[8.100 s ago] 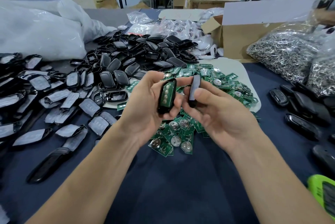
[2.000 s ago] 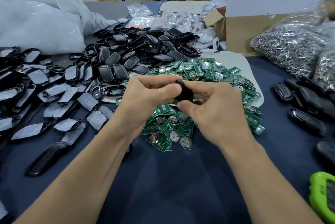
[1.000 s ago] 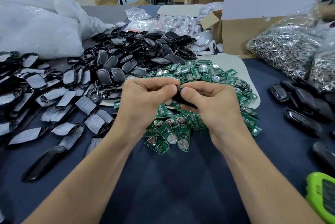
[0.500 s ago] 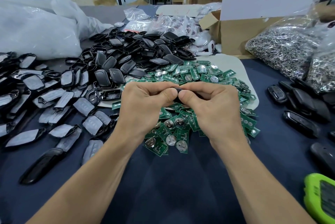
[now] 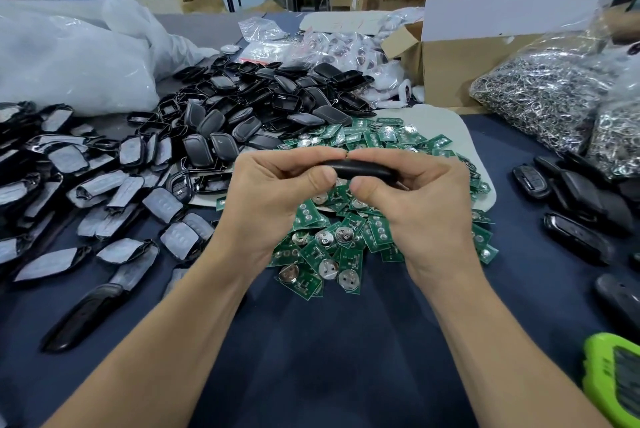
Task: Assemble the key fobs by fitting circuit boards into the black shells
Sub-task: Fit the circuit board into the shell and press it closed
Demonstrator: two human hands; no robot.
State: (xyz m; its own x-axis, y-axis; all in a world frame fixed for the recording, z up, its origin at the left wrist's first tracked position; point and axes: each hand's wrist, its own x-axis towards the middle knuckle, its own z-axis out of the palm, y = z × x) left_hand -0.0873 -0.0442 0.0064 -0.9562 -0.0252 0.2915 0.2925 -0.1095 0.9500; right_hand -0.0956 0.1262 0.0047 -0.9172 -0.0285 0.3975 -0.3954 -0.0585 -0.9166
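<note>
The counter (image 5: 311,341), under dark cloth, carries the stock. A pile of black shells (image 5: 263,105) lies at far centre-left. A heap of green circuit boards (image 5: 377,237) lies just beneath the hands.

The left hand (image 5: 273,192) and right hand (image 5: 426,199) meet above the heap. Together they hold one black key fob (image 5: 360,168) edge-on, clear of the counter. The fingers (image 5: 304,157) curl over its top with the thumbs beneath, pinching it from both ends.

Judgement: the fob is light, rigid moulded plastic, glossy and probably slippery. The board inside is not visible. It is best gripped along the long edges near the seam, with even pressure. Squeezing mid-shell may flex it onto the board.
</note>
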